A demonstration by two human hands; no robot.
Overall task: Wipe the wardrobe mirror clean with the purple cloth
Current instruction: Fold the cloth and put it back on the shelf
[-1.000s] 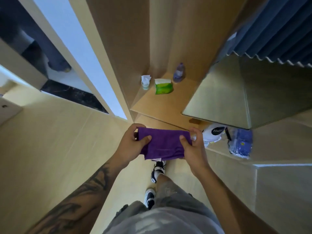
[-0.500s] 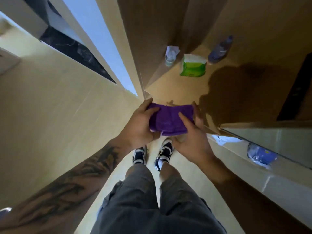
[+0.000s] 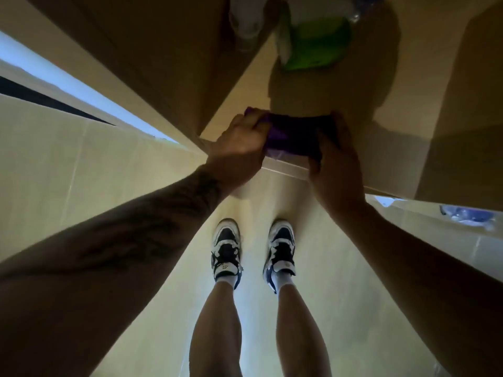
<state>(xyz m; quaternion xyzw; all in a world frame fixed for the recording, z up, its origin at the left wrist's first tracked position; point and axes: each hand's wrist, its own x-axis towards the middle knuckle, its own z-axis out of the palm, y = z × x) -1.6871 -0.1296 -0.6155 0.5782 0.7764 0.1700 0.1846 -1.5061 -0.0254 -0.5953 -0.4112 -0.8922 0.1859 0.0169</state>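
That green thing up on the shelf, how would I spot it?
Start at the wooden shelf above the two hands gripping the purple cloth. At the top edge of the view lies a green packet. It is the only bright green item there, beside a blurred pale object.

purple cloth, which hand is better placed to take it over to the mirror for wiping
Left, probably. The left hand curls over the purple cloth with a fuller grip and sits on the mirror side; the right hand only pinches the far end.

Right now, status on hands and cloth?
Left hand and right hand both grip purple cloth at shelf edge. No mirror contact visible. Green pack beyond, clear.
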